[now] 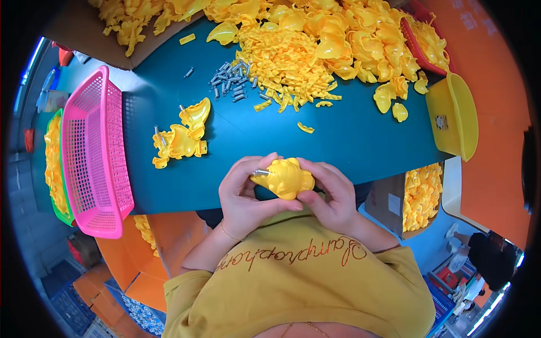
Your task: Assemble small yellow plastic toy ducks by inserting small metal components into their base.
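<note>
Part (285,180) between hands (239,205); basket (115,152) left; tub (448,121) right; pins (226,81) beyond.

Open lane across the desk (369,132)
Ahead of the hands (239,197), room runs from yellow shells (183,141) to yellow tub (449,104), past one strip (305,128); pins (230,80) and yellow heap (290,65) block the far side, a pink basket (114,152) the left.

Mustard-yellow short-sleeved shirt (304,287), red cursive lettering (311,249) across chest, thin bracelet (226,231), fine necklace (313,325)

A green table (360,135) stands above blue floor (416,269), a white light strip (489,311) glowing lower right.
</note>
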`<state>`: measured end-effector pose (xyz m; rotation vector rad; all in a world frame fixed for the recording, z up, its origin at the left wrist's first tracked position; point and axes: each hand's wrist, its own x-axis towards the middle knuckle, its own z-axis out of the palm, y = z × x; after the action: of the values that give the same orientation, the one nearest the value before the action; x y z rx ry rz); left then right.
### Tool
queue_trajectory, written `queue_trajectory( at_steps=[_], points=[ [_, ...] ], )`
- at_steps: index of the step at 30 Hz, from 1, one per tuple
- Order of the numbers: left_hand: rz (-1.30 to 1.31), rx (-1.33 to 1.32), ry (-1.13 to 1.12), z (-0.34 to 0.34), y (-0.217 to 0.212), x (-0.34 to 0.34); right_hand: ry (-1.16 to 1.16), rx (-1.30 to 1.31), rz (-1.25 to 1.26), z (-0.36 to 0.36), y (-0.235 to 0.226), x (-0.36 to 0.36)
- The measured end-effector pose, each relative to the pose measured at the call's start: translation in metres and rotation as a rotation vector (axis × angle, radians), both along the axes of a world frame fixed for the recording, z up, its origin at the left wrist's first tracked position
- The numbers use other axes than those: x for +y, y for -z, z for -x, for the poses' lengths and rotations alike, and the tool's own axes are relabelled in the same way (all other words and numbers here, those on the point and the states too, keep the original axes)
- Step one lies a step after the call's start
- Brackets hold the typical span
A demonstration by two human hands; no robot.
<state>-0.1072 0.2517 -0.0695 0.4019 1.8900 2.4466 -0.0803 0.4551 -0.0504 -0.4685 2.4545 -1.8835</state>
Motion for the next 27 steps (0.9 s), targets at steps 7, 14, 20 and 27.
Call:
queue_trajectory(
  at_steps=[7,14,20,27],
  points=[
    [0.481,0.158,-0.075,0.008,-0.005,-0.003,0.047,-0.084,0.102,0.014,0.003,0.005],
    [0.493,0.156,0.070,0.005,-0.004,-0.002,-0.078,-0.131,0.148,0.016,0.017,0.005],
    [0.448,0.210,0.133,0.009,-0.007,-0.002,-0.067,-0.048,0.187,0.014,0.018,0.003],
    [0.483,0.255,0.037,0.005,-0.011,-0.001,-0.080,-0.013,0.264,0.015,0.023,0.004]
  ],
)
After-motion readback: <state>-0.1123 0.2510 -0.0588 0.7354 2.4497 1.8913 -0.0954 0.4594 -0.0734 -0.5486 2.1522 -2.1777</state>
